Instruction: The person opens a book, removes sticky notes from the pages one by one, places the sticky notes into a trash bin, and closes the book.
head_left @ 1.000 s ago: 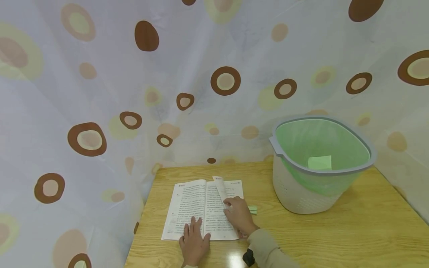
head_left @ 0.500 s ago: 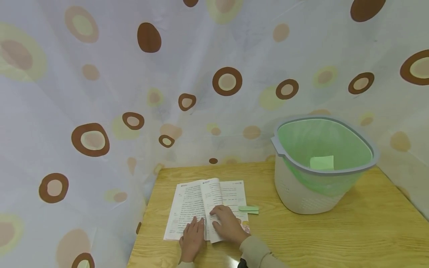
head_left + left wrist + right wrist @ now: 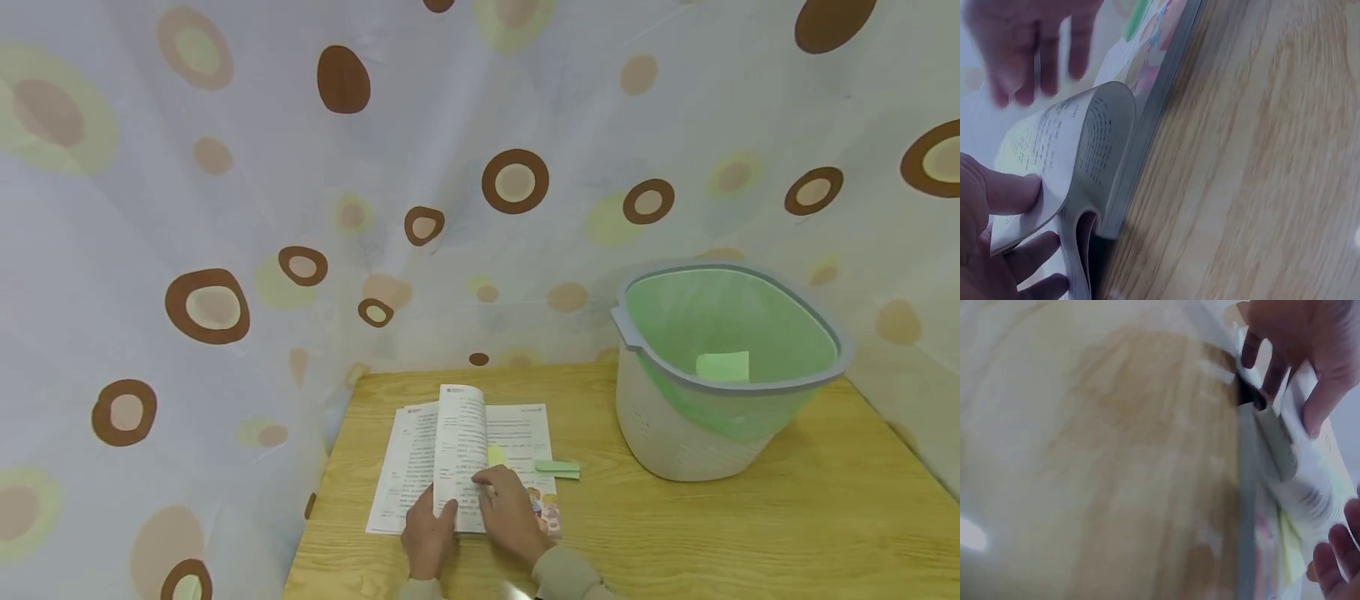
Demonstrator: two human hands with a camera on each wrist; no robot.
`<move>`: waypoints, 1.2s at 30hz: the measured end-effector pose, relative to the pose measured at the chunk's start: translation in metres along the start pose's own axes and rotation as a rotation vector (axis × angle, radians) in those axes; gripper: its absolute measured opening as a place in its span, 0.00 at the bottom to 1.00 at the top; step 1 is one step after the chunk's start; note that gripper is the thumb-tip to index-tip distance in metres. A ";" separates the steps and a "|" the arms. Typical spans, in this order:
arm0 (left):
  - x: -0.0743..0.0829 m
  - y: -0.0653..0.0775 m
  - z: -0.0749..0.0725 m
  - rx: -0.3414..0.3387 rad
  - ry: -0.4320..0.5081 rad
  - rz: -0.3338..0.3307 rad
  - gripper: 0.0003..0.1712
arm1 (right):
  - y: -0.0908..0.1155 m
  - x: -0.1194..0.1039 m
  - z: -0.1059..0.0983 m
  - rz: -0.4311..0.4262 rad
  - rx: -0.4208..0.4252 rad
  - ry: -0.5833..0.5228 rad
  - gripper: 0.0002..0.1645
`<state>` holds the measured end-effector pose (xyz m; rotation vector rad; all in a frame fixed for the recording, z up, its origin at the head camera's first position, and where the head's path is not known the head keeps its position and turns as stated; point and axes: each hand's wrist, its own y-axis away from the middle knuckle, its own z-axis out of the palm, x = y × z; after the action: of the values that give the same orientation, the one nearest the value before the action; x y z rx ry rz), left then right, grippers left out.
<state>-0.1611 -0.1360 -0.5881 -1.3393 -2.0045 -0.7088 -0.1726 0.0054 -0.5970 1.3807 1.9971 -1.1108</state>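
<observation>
An open book (image 3: 517, 425) with printed text lies on the wooden table, some of its pages lifted and curved over toward the left. My left hand (image 3: 428, 533) pinches the lifted pages (image 3: 459, 442); in the left wrist view its thumb (image 3: 1016, 192) lies on top and fingers are underneath. My right hand (image 3: 513, 512) hovers just right of these pages. Its loosely bent fingers (image 3: 1047, 69) look apart from the paper and hold nothing. Part of a yellow slip (image 3: 497, 456) shows on the right-hand page, above a coloured picture (image 3: 546, 510) of cartoon children.
Light-green strips (image 3: 557, 468) lie at the book's right edge, partly over the table. A tall basket (image 3: 678, 442) with a grey rim stands at the table's right; a pale green piece (image 3: 722, 367) shows inside. A patterned curtain (image 3: 300, 167) hangs behind the wooden table (image 3: 645, 533).
The right hand has turned pages from right to left, and the left hand, earlier flat on the book, now grips them. The yellow slip, green strips and cartoon picture have come into view.
</observation>
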 end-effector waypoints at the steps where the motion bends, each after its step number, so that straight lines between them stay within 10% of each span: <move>1: 0.000 0.000 -0.001 0.006 0.021 -0.011 0.24 | 0.002 0.001 -0.001 0.041 0.009 0.004 0.13; 7: 0.001 -0.004 -0.013 0.024 0.052 0.005 0.21 | 0.012 0.010 -0.007 0.037 -0.116 0.079 0.11; 11: 0.009 -0.004 -0.013 0.078 -0.118 0.038 0.33 | 0.013 0.009 -0.004 -0.071 -0.121 0.138 0.12; 15: 0.014 0.001 -0.006 0.144 -0.331 0.234 0.39 | 0.008 0.005 -0.004 -0.210 -0.099 0.201 0.11; 20: 0.007 0.008 -0.001 0.074 -0.395 0.512 0.22 | 0.003 0.006 -0.003 -0.310 -0.149 0.260 0.11; 28: 0.000 0.010 0.004 0.040 -0.399 0.416 0.24 | 0.006 0.024 -0.024 -0.178 -0.098 0.362 0.08; 36: -0.005 0.010 0.013 -0.081 -0.339 0.293 0.47 | 0.015 0.041 -0.054 -0.121 -0.215 0.339 0.08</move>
<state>-0.1528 -0.1265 -0.5993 -1.8570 -1.9835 -0.4540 -0.1710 0.0742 -0.6023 1.4228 2.3870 -0.7168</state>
